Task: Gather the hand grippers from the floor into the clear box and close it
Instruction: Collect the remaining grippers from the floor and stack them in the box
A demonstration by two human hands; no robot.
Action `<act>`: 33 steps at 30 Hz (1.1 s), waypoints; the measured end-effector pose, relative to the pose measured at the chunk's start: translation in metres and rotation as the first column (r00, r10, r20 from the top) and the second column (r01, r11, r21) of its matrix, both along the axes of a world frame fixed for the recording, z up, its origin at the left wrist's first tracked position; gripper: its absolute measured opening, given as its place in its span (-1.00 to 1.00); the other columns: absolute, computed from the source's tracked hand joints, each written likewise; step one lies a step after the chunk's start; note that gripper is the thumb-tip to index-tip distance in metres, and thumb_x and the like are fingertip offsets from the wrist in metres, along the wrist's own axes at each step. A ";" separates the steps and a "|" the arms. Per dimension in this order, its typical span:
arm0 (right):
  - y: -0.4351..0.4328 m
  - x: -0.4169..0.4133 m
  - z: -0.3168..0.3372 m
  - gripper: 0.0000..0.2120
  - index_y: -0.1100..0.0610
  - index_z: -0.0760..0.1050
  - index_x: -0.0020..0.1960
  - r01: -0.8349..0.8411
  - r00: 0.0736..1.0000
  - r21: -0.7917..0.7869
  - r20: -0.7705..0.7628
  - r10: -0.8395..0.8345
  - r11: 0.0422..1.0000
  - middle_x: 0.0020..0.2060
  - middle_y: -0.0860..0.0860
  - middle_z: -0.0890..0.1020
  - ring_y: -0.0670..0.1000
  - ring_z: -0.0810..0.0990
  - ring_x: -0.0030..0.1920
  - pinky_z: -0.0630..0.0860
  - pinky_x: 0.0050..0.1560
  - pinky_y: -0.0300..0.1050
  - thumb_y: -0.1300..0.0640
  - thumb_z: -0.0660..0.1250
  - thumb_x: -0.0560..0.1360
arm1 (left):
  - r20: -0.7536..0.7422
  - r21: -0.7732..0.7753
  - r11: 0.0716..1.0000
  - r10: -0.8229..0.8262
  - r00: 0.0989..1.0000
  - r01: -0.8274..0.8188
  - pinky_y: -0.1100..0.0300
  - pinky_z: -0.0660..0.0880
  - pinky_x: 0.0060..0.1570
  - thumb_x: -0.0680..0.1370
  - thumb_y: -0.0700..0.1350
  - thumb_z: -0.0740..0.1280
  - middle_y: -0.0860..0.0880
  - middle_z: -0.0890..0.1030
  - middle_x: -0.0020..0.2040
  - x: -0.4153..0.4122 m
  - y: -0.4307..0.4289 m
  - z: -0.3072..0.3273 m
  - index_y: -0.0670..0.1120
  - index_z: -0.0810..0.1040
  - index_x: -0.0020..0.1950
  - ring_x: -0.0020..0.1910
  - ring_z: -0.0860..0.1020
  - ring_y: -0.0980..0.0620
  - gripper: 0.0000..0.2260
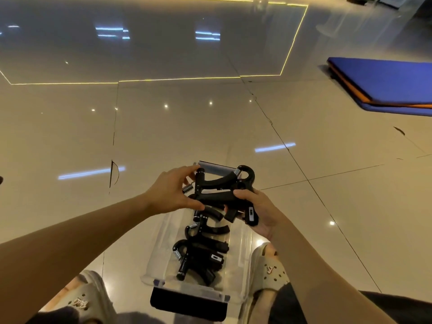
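The left hand (171, 192) and right hand (258, 210) each curl round an end of a black bundle of hand grippers (219, 191), seemingly two tangled together. They hold it between them, just above the far end of the clear box (161, 244). Inside the box lie other grippers (201, 256). The box rests on the tile floor (187, 127).

Bare forearms (70, 242); beige perforated clogs (273, 277) with charms; dark legwear (397, 307).

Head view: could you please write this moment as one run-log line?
left hand: grips held grippers | right hand: grips them too | clear box: open, beneath hands | stored grippers: lying inside box
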State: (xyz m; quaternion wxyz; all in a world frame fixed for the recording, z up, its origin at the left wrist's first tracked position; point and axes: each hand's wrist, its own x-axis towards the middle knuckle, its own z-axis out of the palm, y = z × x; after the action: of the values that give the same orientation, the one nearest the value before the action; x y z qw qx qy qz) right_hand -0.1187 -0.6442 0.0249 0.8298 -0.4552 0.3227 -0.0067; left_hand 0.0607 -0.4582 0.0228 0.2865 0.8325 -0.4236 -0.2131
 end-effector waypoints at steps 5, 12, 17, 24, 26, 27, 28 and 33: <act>-0.004 -0.001 -0.006 -0.45 0.30 0.43 0.37 -0.014 0.999 -0.034 -0.044 0.012 0.999 0.14 0.31 0.64 0.21 0.68 -0.02 0.67 -0.01 0.03 0.21 0.45 0.43 | -0.071 -0.002 1.000 0.023 0.997 -0.023 0.18 0.53 -0.01 0.31 0.21 0.61 0.11 0.54 0.03 -0.007 -0.007 -0.013 0.13 0.27 0.51 -0.01 0.56 0.07 -0.13; -0.025 0.005 -0.008 -0.56 0.15 0.51 0.27 0.052 0.986 -0.162 -0.150 -0.077 0.985 -0.08 0.19 0.68 0.16 0.69 -0.06 0.60 0.20 0.19 -0.18 0.26 0.62 | 0.035 0.044 0.998 0.035 0.999 -0.037 0.26 0.50 -0.05 0.32 0.21 0.60 0.09 0.58 0.05 -0.015 0.003 -0.027 0.09 0.27 0.50 -0.06 0.56 0.10 -0.15; -0.042 0.014 -0.001 -0.59 0.11 0.40 0.33 0.239 0.962 -0.179 -0.093 -0.258 0.954 -0.16 0.17 0.66 0.15 0.66 -0.12 0.61 0.18 0.17 -0.18 0.14 0.68 | 0.190 0.174 0.981 -0.121 0.974 0.088 0.24 0.46 0.00 0.38 0.21 0.54 0.04 0.64 0.11 -0.030 0.002 -0.039 0.06 0.26 0.50 -0.01 0.56 0.08 -0.20; -0.039 0.008 -0.010 -0.55 0.10 0.40 0.34 0.284 0.951 -0.084 -0.102 -0.292 0.955 -0.24 0.14 0.66 0.12 0.65 -0.19 0.61 0.14 0.11 -0.21 0.16 0.65 | 0.187 0.413 0.907 -0.169 0.968 0.079 0.23 0.52 -0.23 0.35 0.16 0.53 0.11 0.50 -0.17 -0.038 -0.025 -0.076 0.02 0.33 0.40 -0.22 0.53 0.10 -0.29; -0.040 0.009 -0.011 -0.54 0.09 0.39 0.36 0.287 0.951 -0.072 -0.098 -0.293 0.955 -0.24 0.14 0.66 0.12 0.65 -0.19 0.61 0.13 0.10 -0.23 0.14 0.66 | 0.101 0.423 0.903 -0.133 0.986 0.079 0.12 0.61 -0.12 0.31 0.13 0.56 0.08 0.53 -0.12 -0.040 -0.033 -0.089 0.01 0.30 0.43 -0.15 0.57 0.06 -0.22; -0.041 0.009 -0.011 -0.53 0.09 0.39 0.37 0.285 0.952 -0.075 -0.095 -0.292 0.956 -0.23 0.14 0.66 0.12 0.66 -0.18 0.61 0.13 0.09 -0.23 0.12 0.66 | 0.072 0.432 0.899 -0.117 0.990 0.075 0.07 0.63 -0.05 0.31 0.13 0.57 0.06 0.55 -0.07 -0.041 -0.036 -0.096 0.02 0.29 0.46 -0.09 0.58 0.03 -0.19; -0.041 0.009 -0.011 -0.53 0.08 0.40 0.35 0.284 0.952 -0.081 -0.096 -0.291 0.955 -0.21 0.14 0.66 0.12 0.66 -0.17 0.61 0.13 0.09 -0.24 0.12 0.66 | 0.061 0.443 0.893 -0.110 0.992 0.072 0.05 0.62 0.00 0.31 0.12 0.57 0.04 0.57 -0.01 -0.042 -0.037 -0.101 0.02 0.28 0.48 -0.04 0.59 0.01 -0.18; -0.042 0.011 -0.015 -0.57 0.05 0.39 0.29 0.290 0.949 -0.074 -0.106 -0.297 0.954 -0.21 0.15 0.67 0.13 0.67 -0.17 0.62 0.15 0.11 -0.26 0.11 0.65 | 0.031 0.467 0.883 -0.062 0.998 0.040 0.06 0.58 0.11 0.35 0.09 0.59 -0.06 0.59 0.21 -0.043 -0.030 -0.123 0.05 0.20 0.58 0.14 0.59 -0.06 -0.10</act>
State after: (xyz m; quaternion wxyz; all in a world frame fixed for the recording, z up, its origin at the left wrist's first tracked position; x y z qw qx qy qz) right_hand -0.1081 -0.6862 0.0095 0.7860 -0.4254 0.4340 -0.1132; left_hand 0.0180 -0.4885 -0.1002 0.0628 0.8700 -0.3883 -0.2973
